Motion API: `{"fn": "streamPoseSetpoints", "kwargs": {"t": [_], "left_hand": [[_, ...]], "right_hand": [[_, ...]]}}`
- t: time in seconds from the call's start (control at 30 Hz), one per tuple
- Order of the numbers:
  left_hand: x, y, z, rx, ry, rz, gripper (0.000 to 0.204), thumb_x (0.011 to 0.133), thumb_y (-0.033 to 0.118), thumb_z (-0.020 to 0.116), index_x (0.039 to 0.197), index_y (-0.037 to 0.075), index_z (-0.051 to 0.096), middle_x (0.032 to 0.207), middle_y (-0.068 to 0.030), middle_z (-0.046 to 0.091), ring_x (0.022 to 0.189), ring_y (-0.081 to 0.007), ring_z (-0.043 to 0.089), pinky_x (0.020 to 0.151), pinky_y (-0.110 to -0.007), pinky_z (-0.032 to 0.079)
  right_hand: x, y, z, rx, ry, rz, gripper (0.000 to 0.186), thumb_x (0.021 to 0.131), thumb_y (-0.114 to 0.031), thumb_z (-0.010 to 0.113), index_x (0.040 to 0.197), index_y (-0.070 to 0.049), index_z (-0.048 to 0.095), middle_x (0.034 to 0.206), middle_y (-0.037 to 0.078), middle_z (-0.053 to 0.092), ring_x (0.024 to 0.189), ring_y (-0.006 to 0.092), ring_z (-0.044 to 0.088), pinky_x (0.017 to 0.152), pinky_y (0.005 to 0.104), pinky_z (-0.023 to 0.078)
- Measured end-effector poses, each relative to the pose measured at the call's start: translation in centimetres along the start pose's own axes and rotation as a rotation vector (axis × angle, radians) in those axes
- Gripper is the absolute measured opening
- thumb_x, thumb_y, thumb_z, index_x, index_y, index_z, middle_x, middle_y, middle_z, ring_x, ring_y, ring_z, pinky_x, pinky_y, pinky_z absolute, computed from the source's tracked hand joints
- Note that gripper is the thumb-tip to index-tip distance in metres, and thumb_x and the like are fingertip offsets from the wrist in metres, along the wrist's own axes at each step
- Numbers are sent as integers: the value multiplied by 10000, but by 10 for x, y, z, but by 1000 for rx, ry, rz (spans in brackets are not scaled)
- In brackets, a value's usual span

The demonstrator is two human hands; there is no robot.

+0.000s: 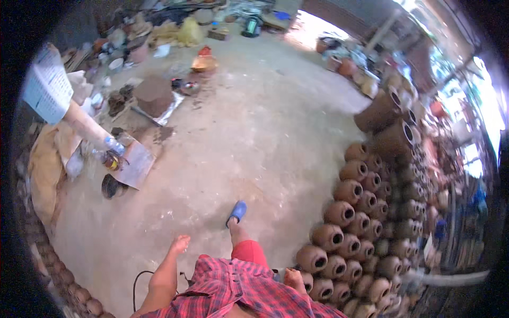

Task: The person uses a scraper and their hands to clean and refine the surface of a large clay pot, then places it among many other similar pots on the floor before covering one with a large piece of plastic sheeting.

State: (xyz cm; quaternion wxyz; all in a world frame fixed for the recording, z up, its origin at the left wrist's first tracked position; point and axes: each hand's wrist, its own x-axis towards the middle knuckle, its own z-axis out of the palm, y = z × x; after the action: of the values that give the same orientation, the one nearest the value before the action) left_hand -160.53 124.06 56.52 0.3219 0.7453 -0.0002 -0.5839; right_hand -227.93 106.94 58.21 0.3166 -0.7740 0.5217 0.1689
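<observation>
My left hand [180,244] hangs in front of my body at lower centre, fingers loosely curved and apart, with nothing visible in them. My right hand [291,276] is curled closed at my right side, beside the nearest stacked clay pots [334,237]; whatever is inside it, if anything, is hidden. Below me show my red checked shirt [233,289], red shorts [249,252] and one foot in a blue clog [237,211] on the concrete floor [249,127]. A dark cable or strap [139,283] loops beside my left forearm.
At left stand a post [87,124] with paper, a board [135,164] with bottles, and more pots [66,275]. Ahead are a dark clay mound [154,96], an orange tray [204,63] and piled sacks [188,32]. Tall cylinders [387,143] rise at right, near a bright doorway [313,26].
</observation>
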Motion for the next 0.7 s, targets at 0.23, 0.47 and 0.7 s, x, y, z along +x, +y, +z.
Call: {"fn": "streamPoseSetpoints", "kwargs": {"t": [0.23, 0.47, 0.7], "left_hand": [[29, 104, -65, -485, -53, -321, 681, 1022, 582, 571, 1550, 164, 467, 1446, -143, 573, 1187, -392, 614, 927, -609, 527], [140, 332, -156, -611, -19, -140, 805, 1021, 487, 649, 1658, 137, 303, 1345, -196, 591, 1206, -442, 610, 915, -626, 581], [350, 632, -242, -189, -278, -8, 826, 1029, 648, 523, 1608, 78, 377, 1543, -140, 526, 1374, -385, 524, 1096, -563, 439]], "right_hand": [[347, -157, -220, 580, -77, 476, 402, 1028, -432, 651, 1163, -64, 743, 715, 90, 645, 534, 207, 615, 432, 405, 467], [608, -455, -467, 301, 276, 12, 571, 999, -490, 612, 1375, -69, 700, 1293, 230, 727, 1201, 404, 693, 1023, 471, 551], [751, -541, -520, 371, 385, 159, 550, 995, -487, 631, 1370, -90, 701, 1223, 217, 753, 1068, 364, 744, 918, 453, 593]]}}
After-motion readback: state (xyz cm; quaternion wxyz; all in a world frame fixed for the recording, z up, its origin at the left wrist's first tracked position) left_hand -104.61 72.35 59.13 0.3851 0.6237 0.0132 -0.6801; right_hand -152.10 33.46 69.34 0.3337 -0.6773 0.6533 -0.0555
